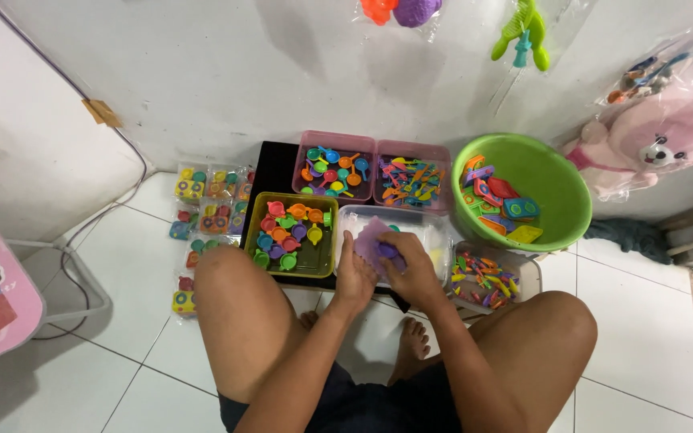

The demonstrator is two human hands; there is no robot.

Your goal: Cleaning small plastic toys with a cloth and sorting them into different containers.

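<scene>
both hands meet over the clear plastic tub point(427, 228) on the floor. left hand point(353, 277) curls its fingers under a lilac textured sheet point(369, 238), which tilts up with its long axis running away from the person. right hand point(415, 269) pinches a small purple piece point(388, 251) against that sheet. most of the piece is hidden by fingers, so its shape is unclear. just left sits the yellow-green tray point(252, 232) of little toy pans.
</scene>
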